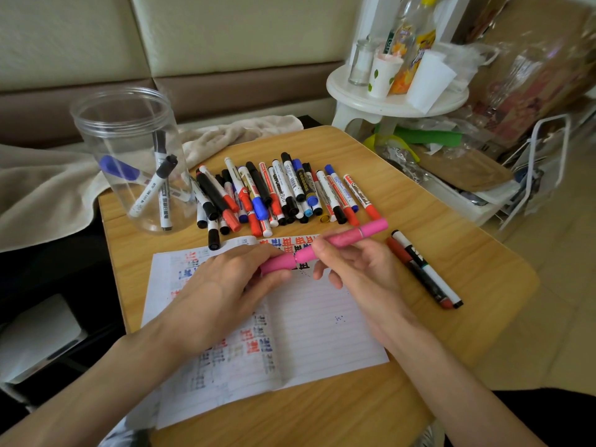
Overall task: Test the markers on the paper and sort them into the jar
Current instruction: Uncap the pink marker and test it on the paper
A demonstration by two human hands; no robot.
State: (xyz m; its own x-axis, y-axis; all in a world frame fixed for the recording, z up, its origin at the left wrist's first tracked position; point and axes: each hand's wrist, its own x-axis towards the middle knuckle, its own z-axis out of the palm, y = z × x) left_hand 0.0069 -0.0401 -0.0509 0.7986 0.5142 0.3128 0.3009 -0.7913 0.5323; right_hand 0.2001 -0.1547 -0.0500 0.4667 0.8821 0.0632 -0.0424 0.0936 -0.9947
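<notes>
While both hands hang just above the lined paper (309,321), a pink marker (348,235) is stretched between them, lying nearly level and tilted up toward the right. The left hand (225,279) has its fingers (274,279) curled round the marker's left end, and the right hand (358,266) pinches the barrel near its middle between thumb and fingertips, its other fingers loosely bent below. The marker's right end sticks out free beyond the right hand. The paper lies on a wooden worktop (451,240) and carries rows of red, blue and black test marks along its top edge and left half. Beyond the paper, a loose pile of markers (277,191) with red, blue, black and white bodies is spread side by side. A clear plastic jar (129,130) stands upright and open at the worktop's far left corner, with a few markers (154,185) leaning inside it. Two markers (422,269), one red and one black and white, lie together just to the right of the paper. A pale cloth (48,185) lies beside the jar, off the worktop.
</notes>
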